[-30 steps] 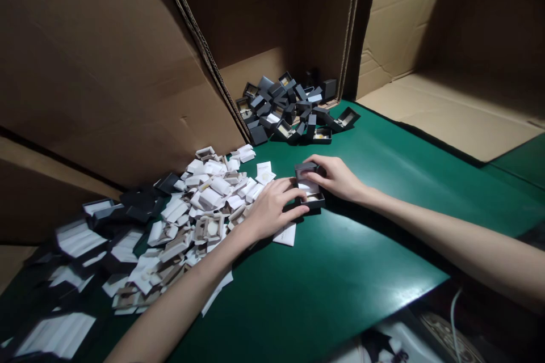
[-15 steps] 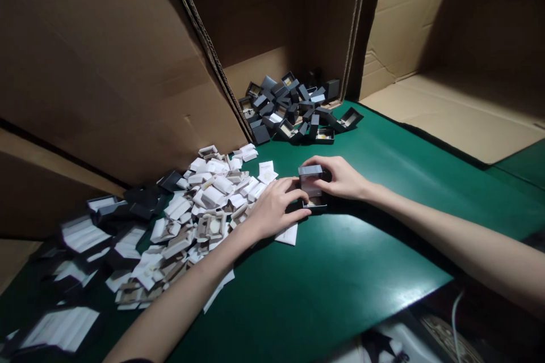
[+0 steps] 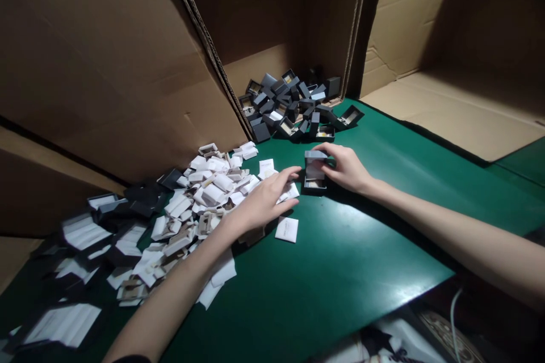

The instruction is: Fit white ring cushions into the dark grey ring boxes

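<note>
A small dark box (image 3: 315, 172) with its lid raised stands on the green table, a pale lining showing inside. My right hand (image 3: 344, 167) grips its lid from the right side. Just left of the box, my left hand (image 3: 272, 197) has its fingers spread and holds nothing. Under and behind that hand lies a heap of white folded paper inserts (image 3: 215, 190). A square white card (image 3: 286, 229) rests on the table below the left fingertips, and another white card (image 3: 267, 167) lies behind the hand.
A pile of dark boxes (image 3: 283, 102), several of them open, lies at the back inside a cardboard carton (image 3: 264, 11). Black box covers with white linings (image 3: 85, 232) are spread at the left. A second carton (image 3: 460, 108) stands at the right. The green table's (image 3: 340, 272) front edge slopes across the bottom.
My left hand has come away from the box to the left and opened. My right hand and the box have shifted slightly away from me. The square card is now fully uncovered.
</note>
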Demonstrator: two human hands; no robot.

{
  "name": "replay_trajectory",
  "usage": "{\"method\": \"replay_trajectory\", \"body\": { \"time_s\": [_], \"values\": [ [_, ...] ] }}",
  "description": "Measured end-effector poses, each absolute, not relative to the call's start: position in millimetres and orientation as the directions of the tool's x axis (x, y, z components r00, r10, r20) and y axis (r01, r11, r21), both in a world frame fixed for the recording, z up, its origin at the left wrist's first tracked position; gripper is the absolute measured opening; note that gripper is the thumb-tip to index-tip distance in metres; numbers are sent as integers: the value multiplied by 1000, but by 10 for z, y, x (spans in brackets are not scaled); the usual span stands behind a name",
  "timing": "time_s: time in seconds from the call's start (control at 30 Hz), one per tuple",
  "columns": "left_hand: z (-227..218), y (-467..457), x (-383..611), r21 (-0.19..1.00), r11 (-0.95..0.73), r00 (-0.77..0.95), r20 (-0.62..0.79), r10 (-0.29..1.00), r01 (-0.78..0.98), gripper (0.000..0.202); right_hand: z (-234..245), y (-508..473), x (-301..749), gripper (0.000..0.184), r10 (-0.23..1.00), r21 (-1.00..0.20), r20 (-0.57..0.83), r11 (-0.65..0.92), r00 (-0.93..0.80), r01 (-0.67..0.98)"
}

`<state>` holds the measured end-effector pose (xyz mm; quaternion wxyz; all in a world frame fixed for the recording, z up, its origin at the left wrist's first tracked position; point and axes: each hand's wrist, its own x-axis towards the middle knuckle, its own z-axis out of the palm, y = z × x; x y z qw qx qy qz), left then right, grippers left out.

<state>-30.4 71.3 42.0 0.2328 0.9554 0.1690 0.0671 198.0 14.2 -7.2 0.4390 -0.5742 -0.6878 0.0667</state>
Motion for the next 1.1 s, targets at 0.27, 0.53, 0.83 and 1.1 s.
{"method": "replay_trajectory", "body": {
  "time_s": [0.27, 0.53, 0.83, 1.1],
  "values": [
    [456, 745, -351, 159, -911, 922, 13, 386, 380, 48, -20, 136, 2035, 32, 801, -543, 598, 389, 18, 744],
    [402, 710, -325, 114, -934, 936, 69, 346, 337, 36, 137, 33, 1998, 25, 673, -401, 735, 522, -75, 753],
    [421, 720, -322, 107, -943, 936, 127, 327, 315, 41, 132, -10, 1988, 14, 662, -306, 723, 562, -196, 768],
    [431, 696, -315, 117, -938, 941, 56, 333, 325, 39, 142, -13, 2038, 19, 661, -301, 736, 514, -147, 803]
  ]
}}
